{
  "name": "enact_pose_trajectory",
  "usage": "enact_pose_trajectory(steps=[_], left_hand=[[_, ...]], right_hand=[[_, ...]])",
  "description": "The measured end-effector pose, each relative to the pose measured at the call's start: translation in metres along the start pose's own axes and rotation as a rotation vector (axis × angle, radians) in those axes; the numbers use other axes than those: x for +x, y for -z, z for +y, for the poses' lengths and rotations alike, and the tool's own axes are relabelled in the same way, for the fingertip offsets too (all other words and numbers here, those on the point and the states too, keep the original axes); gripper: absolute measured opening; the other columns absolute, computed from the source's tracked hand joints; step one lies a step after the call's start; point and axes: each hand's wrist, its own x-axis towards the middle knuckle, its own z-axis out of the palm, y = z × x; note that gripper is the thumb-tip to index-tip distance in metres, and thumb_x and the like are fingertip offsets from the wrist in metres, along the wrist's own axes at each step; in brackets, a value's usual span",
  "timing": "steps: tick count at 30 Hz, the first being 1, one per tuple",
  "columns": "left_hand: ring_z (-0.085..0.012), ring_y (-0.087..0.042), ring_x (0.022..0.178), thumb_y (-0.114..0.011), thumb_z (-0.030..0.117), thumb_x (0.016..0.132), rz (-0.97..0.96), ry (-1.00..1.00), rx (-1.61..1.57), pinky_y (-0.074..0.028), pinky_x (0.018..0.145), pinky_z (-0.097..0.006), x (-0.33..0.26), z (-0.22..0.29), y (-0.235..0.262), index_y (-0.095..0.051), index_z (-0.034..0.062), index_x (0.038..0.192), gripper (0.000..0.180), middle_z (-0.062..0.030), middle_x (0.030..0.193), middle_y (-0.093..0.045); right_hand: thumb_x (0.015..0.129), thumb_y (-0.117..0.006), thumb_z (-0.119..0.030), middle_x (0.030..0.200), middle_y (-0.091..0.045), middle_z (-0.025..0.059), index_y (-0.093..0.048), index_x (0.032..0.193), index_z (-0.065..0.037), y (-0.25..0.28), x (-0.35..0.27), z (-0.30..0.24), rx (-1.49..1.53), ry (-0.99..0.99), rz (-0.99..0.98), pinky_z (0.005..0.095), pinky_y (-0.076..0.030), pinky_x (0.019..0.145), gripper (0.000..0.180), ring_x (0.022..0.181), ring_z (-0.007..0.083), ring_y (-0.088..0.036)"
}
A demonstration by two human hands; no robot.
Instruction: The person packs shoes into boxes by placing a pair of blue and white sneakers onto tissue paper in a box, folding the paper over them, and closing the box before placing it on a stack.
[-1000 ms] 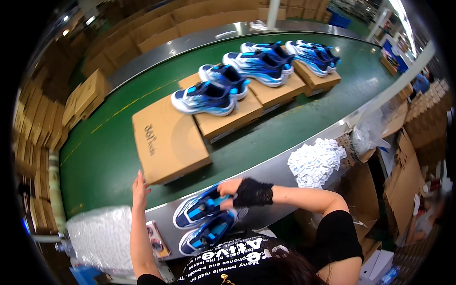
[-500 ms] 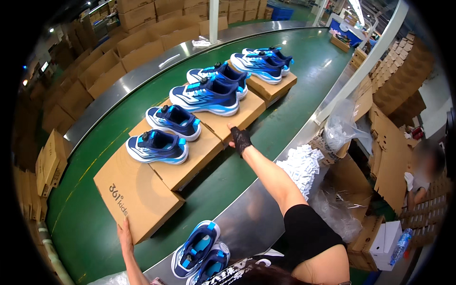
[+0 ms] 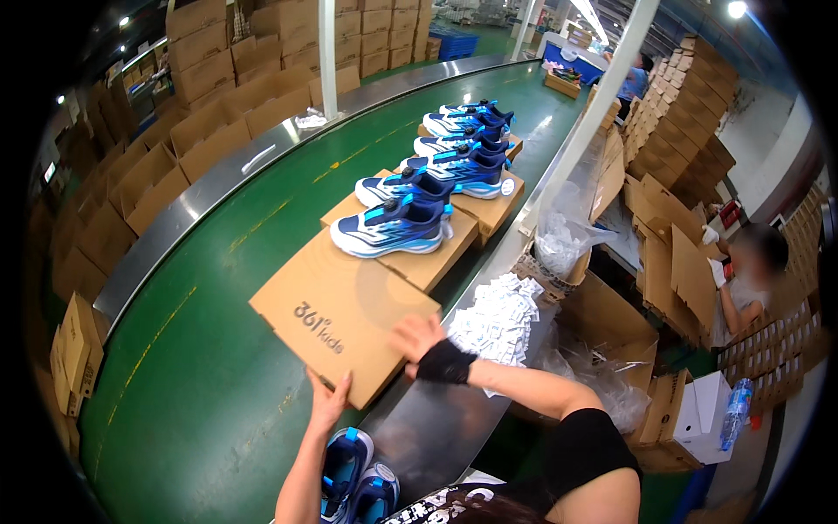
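A flat cardboard shoebox (image 3: 343,319) is held at its near edge on the green conveyor belt (image 3: 201,367).

The left hand (image 3: 329,402) and the right hand (image 3: 417,336) are laid open on the matte lid. Behind it, blue-and-white sneakers (image 3: 390,229) are set on further boxes; white paper packets (image 3: 497,316) are piled beside.

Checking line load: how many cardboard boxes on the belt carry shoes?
3: one just beyond the bare nearest box, one behind that, and a farthest one largely covered by its shoes. Others farther along may be hidden.
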Motion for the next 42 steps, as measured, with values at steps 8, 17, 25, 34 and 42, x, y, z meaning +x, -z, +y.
enact_pose_trajectory(steps=[8,17,25,34,42], left_hand=[[-0.0042,-0.031,0.04,-0.055,0.032,0.082,0.223,-0.214,-0.248,-0.024,0.034,-0.019,-0.02,0.027,0.043,-0.009,0.0126,0.135,0.073,0.0,0.068,-0.043],[-0.0106,-0.052,0.067,-0.065,0.026,0.075,0.796,0.021,0.111,-0.041,0.051,-0.021,-0.118,-0.083,0.204,-0.035,-0.0005,0.122,0.062,-0.0076,0.088,-0.055],[-0.0213,-0.055,0.081,-0.048,0.036,0.083,0.468,-0.067,0.737,-0.043,0.075,-0.029,-0.211,-0.18,0.22,-0.051,0.0002,0.112,0.046,-0.0161,0.091,-0.059],[-0.0104,-0.048,0.057,-0.064,0.029,0.075,0.324,-0.274,0.737,-0.041,0.051,-0.025,-0.168,-0.145,0.151,-0.061,-0.0006,0.099,0.038,-0.0113,0.067,-0.052],[-0.0161,-0.057,0.074,-0.061,0.017,0.077,0.396,-0.267,0.651,-0.048,0.062,-0.026,-0.2,-0.123,0.138,-0.055,-0.0009,0.106,0.034,-0.0137,0.09,-0.057]], right_hand=[[0.055,-0.065,-0.018,0.132,-0.029,0.0185,-0.033,0.126,-0.003,0.024,0.042,-0.078,0.491,-0.148,0.09,0.0577,-0.021,0.093,0.079,0.126,0.0308,-0.024],[0.073,-0.064,-0.031,0.089,-0.056,0.0065,-0.046,0.105,-0.001,0.022,0.015,-0.054,1.949,-1.046,0.43,0.0284,-0.044,0.071,0.048,0.081,0.0184,-0.054],[0.077,-0.052,-0.034,0.118,-0.033,0.0223,-0.035,0.123,-0.011,-0.002,-0.117,-0.047,0.123,-0.84,-0.215,0.0442,-0.046,0.066,0.053,0.077,0.0346,-0.057],[0.076,-0.054,-0.024,0.106,-0.044,0.0196,-0.045,0.106,-0.008,-0.056,-0.147,-0.034,0.162,-0.615,0.147,0.0418,-0.047,0.065,0.036,0.079,0.0343,-0.055],[0.077,-0.051,-0.017,0.087,-0.046,0.0157,-0.048,0.085,-0.006,-0.056,-0.146,-0.024,0.02,-0.717,0.086,0.0409,-0.046,0.054,0.014,0.069,0.0298,-0.056]])
